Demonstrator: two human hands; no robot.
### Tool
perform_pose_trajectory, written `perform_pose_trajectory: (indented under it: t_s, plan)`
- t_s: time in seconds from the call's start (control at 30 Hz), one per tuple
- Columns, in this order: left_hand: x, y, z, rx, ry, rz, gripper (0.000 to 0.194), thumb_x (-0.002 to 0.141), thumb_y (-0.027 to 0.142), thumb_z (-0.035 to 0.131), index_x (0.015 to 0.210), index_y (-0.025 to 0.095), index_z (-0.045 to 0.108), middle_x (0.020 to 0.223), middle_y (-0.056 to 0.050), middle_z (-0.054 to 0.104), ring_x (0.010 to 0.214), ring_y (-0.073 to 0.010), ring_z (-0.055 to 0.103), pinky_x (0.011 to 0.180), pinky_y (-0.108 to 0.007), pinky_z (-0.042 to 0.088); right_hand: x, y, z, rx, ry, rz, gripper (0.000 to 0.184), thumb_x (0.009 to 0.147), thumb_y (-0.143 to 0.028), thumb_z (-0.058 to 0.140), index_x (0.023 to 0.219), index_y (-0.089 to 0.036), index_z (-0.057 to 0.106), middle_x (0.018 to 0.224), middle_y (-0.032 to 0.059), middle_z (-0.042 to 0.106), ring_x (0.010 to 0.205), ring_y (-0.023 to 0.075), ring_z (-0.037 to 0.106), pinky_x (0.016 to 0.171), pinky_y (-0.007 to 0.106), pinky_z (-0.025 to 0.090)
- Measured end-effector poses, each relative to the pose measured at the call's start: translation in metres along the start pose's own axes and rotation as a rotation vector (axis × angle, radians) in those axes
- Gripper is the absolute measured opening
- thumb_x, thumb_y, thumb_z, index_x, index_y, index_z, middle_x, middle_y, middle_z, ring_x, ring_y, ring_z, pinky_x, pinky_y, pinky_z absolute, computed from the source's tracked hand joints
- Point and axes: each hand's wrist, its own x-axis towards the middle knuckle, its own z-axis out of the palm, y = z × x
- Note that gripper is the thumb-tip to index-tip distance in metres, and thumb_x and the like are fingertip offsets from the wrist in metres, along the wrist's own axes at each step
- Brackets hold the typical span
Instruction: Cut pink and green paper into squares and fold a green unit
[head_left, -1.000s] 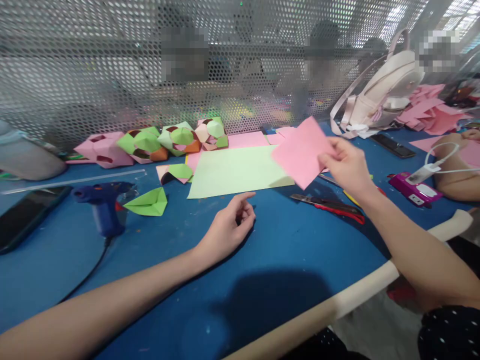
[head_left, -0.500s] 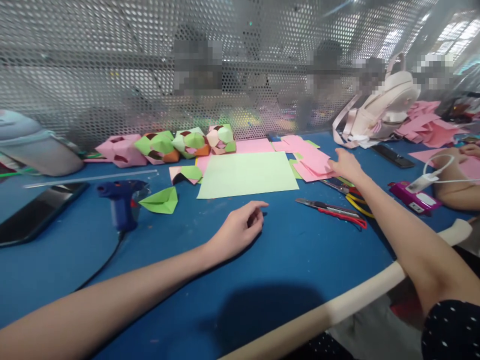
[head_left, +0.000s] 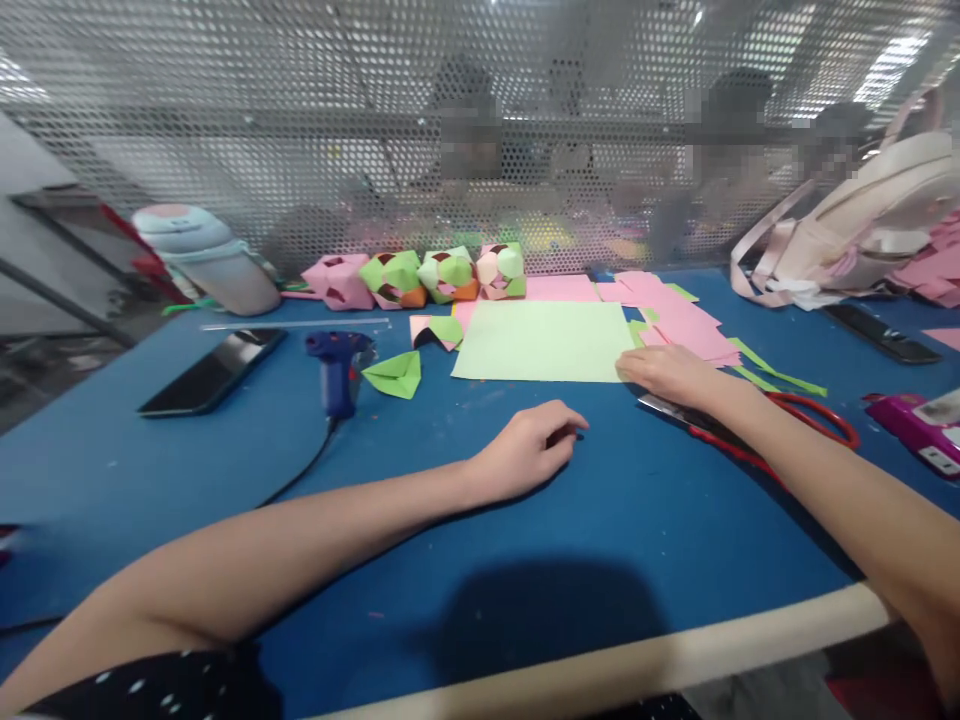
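My right hand (head_left: 664, 372) is at the near right corner of a pale green sheet of paper (head_left: 544, 340), its fingers closed on that corner. The sheet lies flat on the blue table (head_left: 600, 500). My left hand (head_left: 529, 448) rests on the table in front of the sheet, holding nothing, fingers loosely bent and apart from the thumb. Beneath my right wrist and forearm lie a utility knife (head_left: 661, 408), partly hidden, and a red-handled tool (head_left: 825, 412). Pink paper pieces (head_left: 679, 315) spread beyond my right hand.
To the left are a blue glue gun (head_left: 339, 375), a folded green paper piece (head_left: 396, 375), a phone (head_left: 214, 372) and a bottle (head_left: 217, 265). Folded paper shapes (head_left: 450, 273) line the perforated screen (head_left: 360, 120). A backpack (head_left: 874, 215) and purple power strip (head_left: 919, 425) stand right.
My right hand has come from the pink paper leftward and nearer, onto the green sheet's corner. The left hand stays on the table. The view has turned left.
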Motion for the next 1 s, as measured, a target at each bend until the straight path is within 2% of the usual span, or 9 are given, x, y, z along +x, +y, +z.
perform_pose_trajectory:
  t_s: [0.13, 0.27, 0.33, 0.47, 0.63, 0.73, 0.83, 0.93, 1.0]
  plan:
    - [0.008, -0.017, -0.023, 0.257, -0.093, 0.072, 0.025, 0.093, 0.017, 0.048, 0.111, 0.015, 0.064, 0.118, -0.014, 0.064, 0.110, -0.0245, 0.062, 0.098, -0.040, 0.050, -0.003, 0.006, 0.001, -0.048, -0.007, -0.004, 0.028, 0.100, -0.021, 0.036, 0.087, -0.019, 0.060, 0.087, 0.0086, 0.068, 0.076, 0.0201, 0.058, 0.061, 0.032, 0.030]
    - [0.016, -0.052, -0.061, 0.499, 0.013, -0.264, 0.047, 0.089, 0.030, 0.056, 0.131, 0.009, 0.054, 0.145, -0.025, 0.044, 0.132, -0.0395, 0.049, 0.110, -0.056, 0.038, -0.003, 0.005, 0.004, -0.077, -0.007, 0.011, 0.027, 0.100, -0.020, 0.036, 0.087, -0.018, 0.059, 0.084, 0.0096, 0.067, 0.074, 0.0207, 0.059, 0.060, 0.033, 0.028]
    - [0.017, -0.068, -0.074, 0.450, 0.055, -0.374, 0.049, 0.087, 0.031, 0.057, 0.130, 0.009, 0.053, 0.142, -0.023, 0.047, 0.129, -0.0388, 0.051, 0.109, -0.055, 0.039, -0.004, 0.003, 0.005, -0.087, -0.004, 0.013, 0.027, 0.100, -0.018, 0.036, 0.088, -0.017, 0.059, 0.085, 0.0100, 0.068, 0.075, 0.0209, 0.059, 0.060, 0.033, 0.028]
    - [0.021, -0.085, -0.083, 0.377, 0.106, -0.392, 0.044, 0.082, 0.028, 0.059, 0.122, 0.011, 0.057, 0.131, -0.018, 0.058, 0.122, -0.0317, 0.057, 0.106, -0.046, 0.044, -0.005, 0.000, 0.005, -0.095, 0.004, 0.020, 0.026, 0.100, -0.017, 0.036, 0.088, -0.017, 0.059, 0.087, 0.0100, 0.069, 0.076, 0.0205, 0.060, 0.061, 0.032, 0.030]
    - [0.029, -0.099, -0.088, 0.280, 0.192, -0.453, 0.046, 0.086, 0.018, 0.041, 0.131, 0.011, 0.050, 0.124, -0.020, 0.062, 0.114, -0.0255, 0.063, 0.085, -0.036, 0.054, -0.005, -0.001, 0.005, -0.065, 0.023, 0.031, 0.028, 0.102, -0.026, 0.037, 0.089, -0.018, 0.060, 0.090, 0.0097, 0.069, 0.082, 0.0216, 0.063, 0.064, 0.032, 0.033]
    - [0.029, -0.105, -0.099, 0.228, 0.068, -0.429, 0.045, 0.082, 0.013, 0.043, 0.125, 0.012, 0.056, 0.116, -0.017, 0.067, 0.105, -0.0226, 0.068, 0.083, -0.034, 0.055, -0.005, -0.002, 0.004, -0.046, 0.030, 0.036, 0.030, 0.102, -0.036, 0.039, 0.089, -0.019, 0.060, 0.091, 0.0093, 0.070, 0.083, 0.0227, 0.063, 0.064, 0.032, 0.034]
    - [0.024, -0.104, -0.111, 0.202, -0.117, -0.351, 0.046, 0.071, 0.019, 0.060, 0.116, 0.017, 0.065, 0.119, -0.011, 0.069, 0.109, -0.0239, 0.066, 0.095, -0.035, 0.051, -0.006, -0.001, 0.002, -0.032, 0.023, 0.037, 0.032, 0.101, -0.041, 0.041, 0.088, -0.020, 0.059, 0.090, 0.0085, 0.070, 0.082, 0.0229, 0.063, 0.063, 0.032, 0.034]
    - [0.020, -0.103, -0.120, 0.306, -0.274, -0.224, 0.054, 0.065, 0.019, 0.064, 0.119, 0.019, 0.065, 0.131, -0.009, 0.063, 0.118, -0.0244, 0.060, 0.103, -0.034, 0.045, -0.006, 0.000, 0.001, -0.021, 0.011, 0.042, 0.034, 0.101, -0.044, 0.040, 0.087, -0.020, 0.059, 0.090, 0.0085, 0.070, 0.082, 0.0234, 0.063, 0.063, 0.032, 0.034]
    - [0.019, -0.106, -0.123, 0.396, -0.313, -0.158, 0.051, 0.067, 0.018, 0.060, 0.118, 0.018, 0.066, 0.132, -0.010, 0.062, 0.119, -0.0236, 0.058, 0.103, -0.034, 0.044, -0.006, 0.000, 0.001, -0.010, 0.004, 0.045, 0.034, 0.102, -0.044, 0.039, 0.088, -0.020, 0.058, 0.092, 0.0088, 0.070, 0.083, 0.0239, 0.063, 0.064, 0.032, 0.035]
